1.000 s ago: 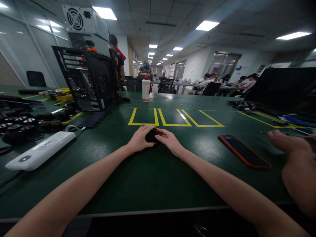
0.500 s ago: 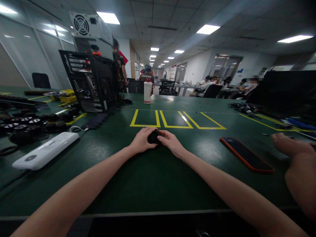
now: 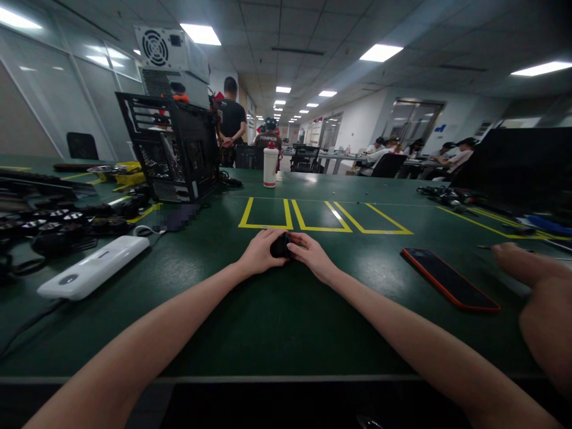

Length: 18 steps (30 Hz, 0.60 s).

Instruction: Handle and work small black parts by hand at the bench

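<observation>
A green table [image 3: 250, 333] fills most of the view, its near edge running beneath both forearms. At the right, a large dark panel [image 3: 522, 161] is cut off by the frame, its details lost in shadow. An open black computer case [image 3: 181, 152] stands at the far left; its inner parts are hard to make out. Another person's hand [image 3: 513, 262] reaches in from the right edge, blurred, with a thin tool whose rear is hidden. A long white device [image 3: 96, 268] lies at the left, its cord leaving the frame. An orange-edged phone [image 3: 449, 279] lies right of centre. The left hand [image 3: 259, 251] curls around the left side of a small black object [image 3: 279, 245], while the right hand [image 3: 313, 255] pinches its right edge. The object sits between them, just nearer than the yellow tape outlines [image 3: 322, 227], partly covered by fingers; whether it touches the tabletop I cannot tell.
</observation>
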{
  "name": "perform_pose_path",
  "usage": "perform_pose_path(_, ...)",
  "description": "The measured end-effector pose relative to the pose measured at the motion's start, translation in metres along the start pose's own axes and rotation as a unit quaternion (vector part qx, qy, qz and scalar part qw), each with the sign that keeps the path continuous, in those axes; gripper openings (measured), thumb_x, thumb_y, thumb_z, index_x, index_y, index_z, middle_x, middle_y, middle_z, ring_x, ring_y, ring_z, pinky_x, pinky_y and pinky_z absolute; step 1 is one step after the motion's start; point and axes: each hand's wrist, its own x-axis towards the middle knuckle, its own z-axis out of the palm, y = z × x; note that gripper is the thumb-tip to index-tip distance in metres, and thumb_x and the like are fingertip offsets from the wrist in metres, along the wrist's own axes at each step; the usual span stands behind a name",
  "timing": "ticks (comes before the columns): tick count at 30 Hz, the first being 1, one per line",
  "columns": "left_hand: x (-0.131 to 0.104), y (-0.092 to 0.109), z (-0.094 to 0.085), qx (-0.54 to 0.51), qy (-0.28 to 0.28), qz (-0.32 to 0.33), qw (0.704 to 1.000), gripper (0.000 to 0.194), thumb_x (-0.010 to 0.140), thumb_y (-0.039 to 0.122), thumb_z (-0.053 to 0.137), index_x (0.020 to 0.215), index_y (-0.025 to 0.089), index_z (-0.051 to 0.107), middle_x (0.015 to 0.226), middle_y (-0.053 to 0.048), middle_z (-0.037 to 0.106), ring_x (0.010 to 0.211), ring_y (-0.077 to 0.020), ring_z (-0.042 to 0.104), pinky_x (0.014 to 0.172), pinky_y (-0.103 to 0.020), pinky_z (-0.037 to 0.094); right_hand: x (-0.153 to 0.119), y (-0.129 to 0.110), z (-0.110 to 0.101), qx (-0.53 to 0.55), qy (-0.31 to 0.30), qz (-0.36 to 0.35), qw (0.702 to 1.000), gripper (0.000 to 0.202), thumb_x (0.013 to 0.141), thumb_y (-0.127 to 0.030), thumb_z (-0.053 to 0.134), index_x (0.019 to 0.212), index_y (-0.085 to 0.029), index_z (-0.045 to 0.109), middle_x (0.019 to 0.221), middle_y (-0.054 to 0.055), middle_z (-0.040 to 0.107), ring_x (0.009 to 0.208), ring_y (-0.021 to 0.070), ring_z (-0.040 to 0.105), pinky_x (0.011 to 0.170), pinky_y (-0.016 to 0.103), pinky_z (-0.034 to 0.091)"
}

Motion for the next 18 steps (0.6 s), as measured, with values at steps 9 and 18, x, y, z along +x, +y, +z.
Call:
perform_pose_path(9,-0.0001,-0.0025,0.0022,0.011,-0.004,-0.004,1.0,0.06,0.063,0.027,0.066,0.117,0.019,0.043,0.113,-0.008,0.052,0.105,-0.0235,0.048,0.092,-0.039,0.038,-0.0054,-0.0008,-0.0013,0.005,-0.024,-0.057,0.998,0.026,0.065,-0.024,0.065,0.088,-0.021,0.053,0.094,0.001,0.056,0.09,0.0146,0.056,0.088,0.036,0.041)
perform_pose_path(18,0.0006,-0.0016,0.0017,0.005,0.0,0.001,1.0,0.059,0.063,0.028,0.065,0.117,0.018,0.043,0.113,-0.009,0.052,0.105,-0.0233,0.049,0.091,-0.039,0.039,-0.0002,0.0024,-0.0031,0.015,-0.025,-0.028,0.999,0.034,0.068,-0.024,0.062,0.1,-0.021,0.053,0.107,0.004,0.056,0.097,0.0165,0.055,0.091,0.038,0.04)
